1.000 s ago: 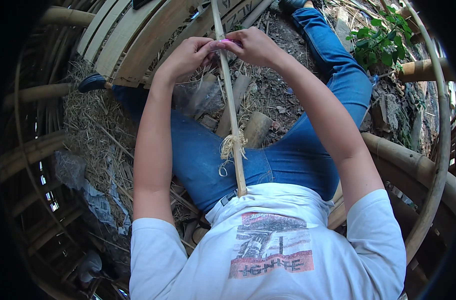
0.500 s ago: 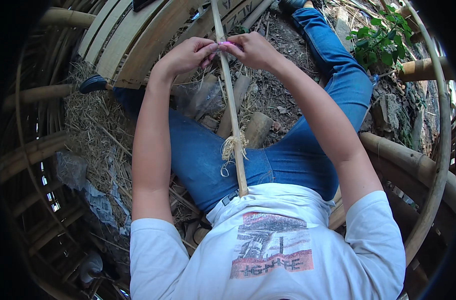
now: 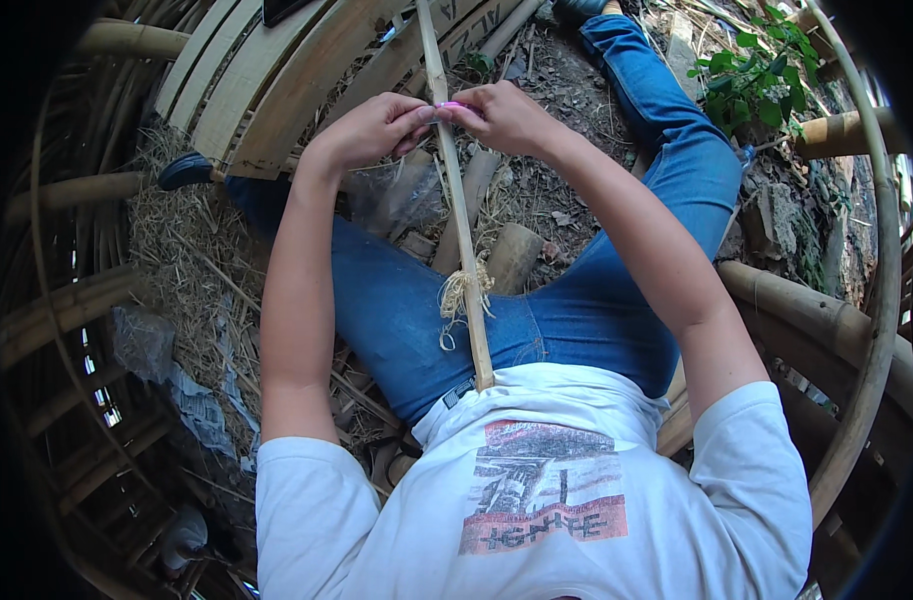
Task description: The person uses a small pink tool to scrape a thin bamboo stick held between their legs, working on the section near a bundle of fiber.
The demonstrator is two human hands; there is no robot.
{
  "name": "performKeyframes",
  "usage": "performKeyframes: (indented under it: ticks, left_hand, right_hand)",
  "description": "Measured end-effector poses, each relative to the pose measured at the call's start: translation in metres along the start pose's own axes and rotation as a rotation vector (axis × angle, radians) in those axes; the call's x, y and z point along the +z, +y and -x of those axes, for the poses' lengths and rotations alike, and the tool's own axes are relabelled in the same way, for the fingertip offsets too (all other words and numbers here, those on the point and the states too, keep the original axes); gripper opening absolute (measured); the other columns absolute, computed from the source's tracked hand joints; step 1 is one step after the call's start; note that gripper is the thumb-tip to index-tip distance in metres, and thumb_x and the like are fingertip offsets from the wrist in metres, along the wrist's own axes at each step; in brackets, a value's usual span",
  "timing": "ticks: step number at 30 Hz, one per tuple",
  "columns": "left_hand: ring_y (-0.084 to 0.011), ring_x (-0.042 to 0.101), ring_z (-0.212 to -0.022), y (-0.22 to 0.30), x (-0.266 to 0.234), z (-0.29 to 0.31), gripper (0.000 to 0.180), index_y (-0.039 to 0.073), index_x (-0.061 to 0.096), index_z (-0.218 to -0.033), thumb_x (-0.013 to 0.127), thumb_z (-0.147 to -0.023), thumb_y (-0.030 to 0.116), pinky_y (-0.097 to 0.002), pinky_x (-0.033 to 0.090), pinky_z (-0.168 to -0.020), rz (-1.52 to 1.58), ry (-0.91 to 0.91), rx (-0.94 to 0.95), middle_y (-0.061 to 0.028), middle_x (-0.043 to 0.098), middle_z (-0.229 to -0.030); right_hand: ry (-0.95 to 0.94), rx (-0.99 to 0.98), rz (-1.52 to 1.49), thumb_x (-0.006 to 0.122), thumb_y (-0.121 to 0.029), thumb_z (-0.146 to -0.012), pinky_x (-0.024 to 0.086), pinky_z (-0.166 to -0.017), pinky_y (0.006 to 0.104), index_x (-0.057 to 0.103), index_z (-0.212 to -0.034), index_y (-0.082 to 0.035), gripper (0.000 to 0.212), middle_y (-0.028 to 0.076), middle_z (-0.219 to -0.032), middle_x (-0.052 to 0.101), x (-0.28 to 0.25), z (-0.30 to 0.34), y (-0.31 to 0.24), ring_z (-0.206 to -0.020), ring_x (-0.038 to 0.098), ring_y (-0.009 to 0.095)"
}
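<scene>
A long, slim bamboo strip (image 3: 458,215) runs from my waist away between my legs, its near end resting against my belt. A tuft of pale fibre shavings (image 3: 454,297) hangs beside it near my lap. My left hand (image 3: 384,130) is closed at the strip's left side, thumb and fingers pinched together; what lies in that pinch is hidden. On the other side my right hand (image 3: 504,118) pinches a small pink object (image 3: 456,104), mostly covered by the fingers, its kind unclear. Both sets of fingertips nearly meet across the strip.
A slatted wooden pallet (image 3: 291,95) with a dark flat object (image 3: 281,10) on it stands far left. Cut bamboo pieces (image 3: 513,258) lie between my legs. Dry straw (image 3: 191,240) covers the left ground. Bamboo poles (image 3: 806,305) and a leafy plant (image 3: 761,80) are at right.
Both hands have slid a short way along the strip toward my body, still pinched together. The pink object has moved with my right hand. The strip has hardly shifted.
</scene>
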State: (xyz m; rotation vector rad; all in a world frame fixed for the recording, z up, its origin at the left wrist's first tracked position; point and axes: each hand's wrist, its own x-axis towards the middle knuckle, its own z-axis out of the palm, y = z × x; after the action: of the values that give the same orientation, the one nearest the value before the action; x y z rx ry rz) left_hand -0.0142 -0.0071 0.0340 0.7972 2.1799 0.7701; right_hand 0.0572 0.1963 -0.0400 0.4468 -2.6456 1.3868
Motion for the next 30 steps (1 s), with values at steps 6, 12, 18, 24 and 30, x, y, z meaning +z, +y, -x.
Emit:
performKeyframes:
  ticks: [6, 12, 18, 24, 30]
  left_hand:
    - [-0.0083, 0.044, -0.053, 0.009, 0.017, 0.024, 0.033, 0.002, 0.063, -0.085, 0.05, -0.104, 0.026, -0.029, 0.037, -0.052, 0.023, 0.005, -0.015, 0.0009, 0.051, -0.058]
    - [-0.0096, 0.044, -0.055, 0.02, 0.019, 0.024, 0.034, -0.001, 0.06, -0.084, 0.051, -0.103, 0.026, -0.0297, 0.037, -0.054, -0.113, 0.061, 0.034, -0.0006, 0.048, -0.057]
    - [-0.0109, 0.045, -0.053, 0.022, 0.02, 0.029, 0.036, -0.001, 0.057, -0.079, 0.051, -0.103, 0.025, -0.0312, 0.038, -0.053, -0.191, 0.057, 0.039, -0.0016, 0.048, -0.056]
    - [-0.0109, 0.046, -0.051, 0.025, 0.031, 0.04, 0.036, 0.001, 0.055, -0.076, 0.052, -0.102, 0.024, -0.0302, 0.038, -0.051, -0.148, 0.061, 0.02, -0.0017, 0.049, -0.055]
    - [-0.0203, 0.052, -0.051, 0.016, 0.044, 0.054, 0.031, 0.0, 0.061, -0.079, 0.055, -0.098, 0.023, -0.0367, 0.042, -0.055, -0.048, 0.017, 0.003, -0.0082, 0.054, -0.056]
  right_hand:
    - [-0.071, 0.099, -0.055, 0.06, -0.041, -0.095, 0.053, -0.071, 0.0428, 0.074, -0.106, -0.01, 0.036, 0.019, -0.076, 0.067, -0.001, 0.017, -0.024, -0.074, 0.066, 0.037]
    - [0.009, -0.017, -0.005, 0.059, -0.029, -0.098, 0.045, -0.056, 0.0367, 0.072, -0.099, -0.005, 0.027, 0.014, -0.064, 0.061, 0.001, 0.021, -0.016, -0.053, 0.055, 0.025]
    - [-0.059, 0.069, -0.04, 0.062, -0.042, -0.095, 0.051, -0.064, 0.0423, 0.074, -0.104, -0.01, 0.035, 0.017, -0.068, 0.064, -0.001, 0.025, -0.024, -0.065, 0.064, 0.034]
    - [-0.03, 0.03, -0.075, 0.06, -0.027, -0.098, 0.044, -0.054, 0.0356, 0.071, -0.099, -0.004, 0.026, 0.016, -0.062, 0.058, 0.003, 0.038, -0.031, -0.051, 0.054, 0.026]
    - [-0.029, -0.043, -0.097, 0.06, -0.025, -0.098, 0.042, -0.052, 0.0364, 0.071, -0.096, -0.003, 0.025, 0.016, -0.059, 0.055, 0.01, 0.058, -0.036, -0.049, 0.051, 0.026]
